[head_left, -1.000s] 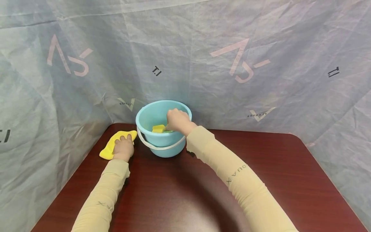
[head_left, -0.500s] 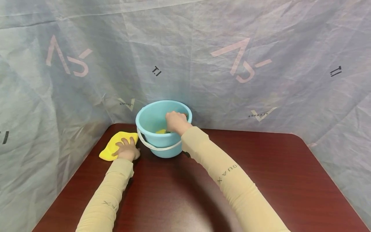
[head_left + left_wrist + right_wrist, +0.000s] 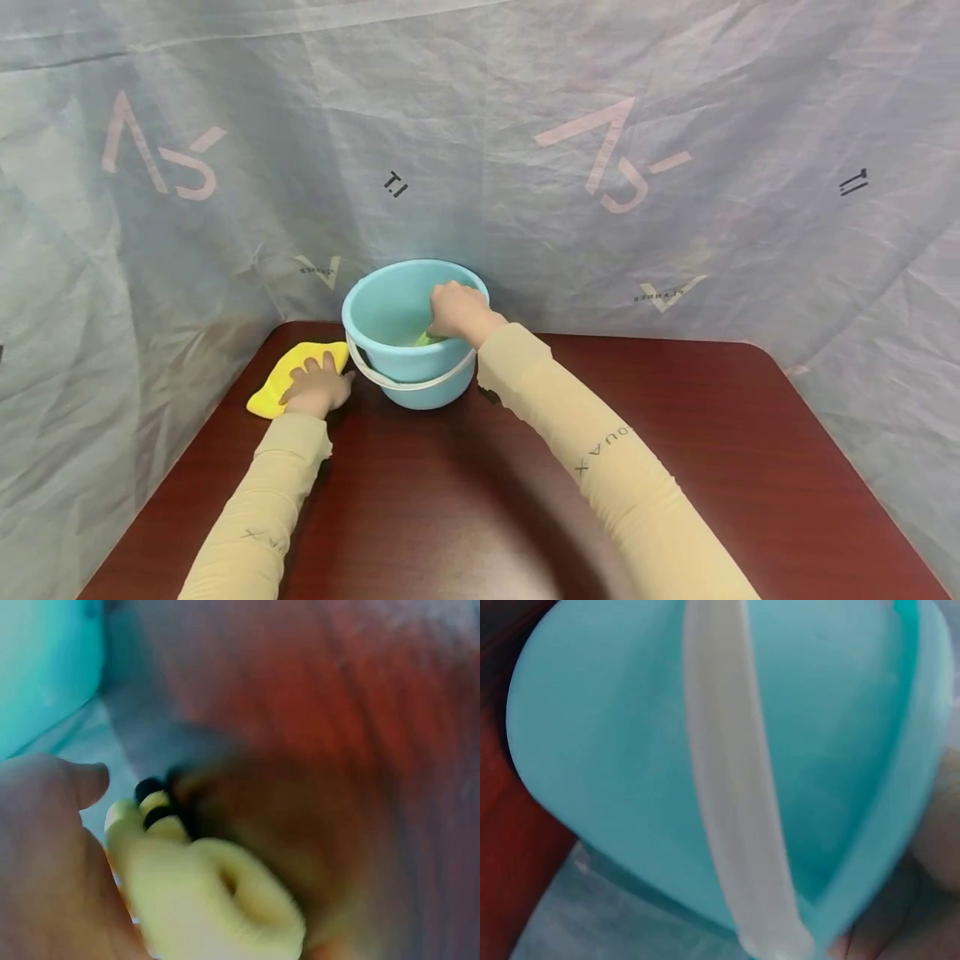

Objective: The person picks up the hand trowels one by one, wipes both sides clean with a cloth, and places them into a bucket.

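A light blue bucket [image 3: 420,367] with a white handle [image 3: 408,386] stands at the back left of the table. My right hand [image 3: 459,310] reaches over its rim, with curled fingers holding a yellow-green piece [image 3: 426,340], mostly hidden by the hand and the rim. In the right wrist view the bucket's wall [image 3: 630,750] covers most of that hand. My left hand [image 3: 315,389] rests, fingers spread, on a flat yellow piece with pointed ends [image 3: 279,379], left of the bucket. The left wrist view shows its rounded yellow edge [image 3: 202,900] and black bands beside the thumb.
The dark red table [image 3: 420,500] reaches to grey printed cloth [image 3: 450,167] hung behind it and at both sides. The bucket stands close to the back cloth.
My right hand dipped deeper into the bucket, then rose slightly; the yellow piece seen inside earlier no longer shows. My left hand shifted right and spread its fingers on the yellow piece.
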A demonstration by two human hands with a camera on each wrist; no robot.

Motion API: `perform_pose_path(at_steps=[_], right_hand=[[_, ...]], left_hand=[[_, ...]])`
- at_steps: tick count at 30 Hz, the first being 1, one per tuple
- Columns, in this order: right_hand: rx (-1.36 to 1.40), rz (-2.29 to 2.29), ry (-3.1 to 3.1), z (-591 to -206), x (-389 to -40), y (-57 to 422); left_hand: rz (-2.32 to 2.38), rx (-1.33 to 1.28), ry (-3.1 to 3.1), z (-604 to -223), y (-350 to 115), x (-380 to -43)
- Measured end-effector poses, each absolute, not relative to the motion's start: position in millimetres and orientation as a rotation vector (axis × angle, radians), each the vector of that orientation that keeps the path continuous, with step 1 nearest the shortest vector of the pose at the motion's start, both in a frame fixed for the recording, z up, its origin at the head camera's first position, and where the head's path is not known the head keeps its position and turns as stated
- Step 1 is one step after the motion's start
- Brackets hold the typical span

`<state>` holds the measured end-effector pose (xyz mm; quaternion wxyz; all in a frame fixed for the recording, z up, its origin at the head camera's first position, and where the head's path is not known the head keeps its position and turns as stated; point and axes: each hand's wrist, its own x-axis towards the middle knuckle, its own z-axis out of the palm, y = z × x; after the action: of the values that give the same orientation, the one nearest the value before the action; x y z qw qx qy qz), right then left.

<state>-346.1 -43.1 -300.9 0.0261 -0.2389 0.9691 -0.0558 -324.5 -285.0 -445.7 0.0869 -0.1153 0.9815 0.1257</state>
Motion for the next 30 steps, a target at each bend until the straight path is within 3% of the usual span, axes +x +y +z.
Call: perform_pose_path(at_steps=[6, 12, 20, 27, 30], right_hand=[[-0.832, -0.336, 2.999, -277.8, -338.5, -28.0], [-0.894, -0.359, 3.061, -252.1, -325.5, -1.0], [-1.019, -0.315, 3.148, -217.5, -294.5, 50.9], [-0.862, -0.302, 3.350, -222.9, -247.5, 88.0], [-0.922, -0.332, 3.411, -238.5, -232.0, 102.1]], left_hand=[[0.455, -0.205, 2.965, -414.6, -298.4, -320.6], [0.451, -0.040, 3.168, -357.3, -294.8, -312.2], [0.488, 0.212, 3.447, -287.5, -230.5, -274.9], [0.435, 0.596, 3.596, -283.9, -168.2, -235.6], [0.454, 0.723, 3.624, -295.6, -147.9, -221.3]])
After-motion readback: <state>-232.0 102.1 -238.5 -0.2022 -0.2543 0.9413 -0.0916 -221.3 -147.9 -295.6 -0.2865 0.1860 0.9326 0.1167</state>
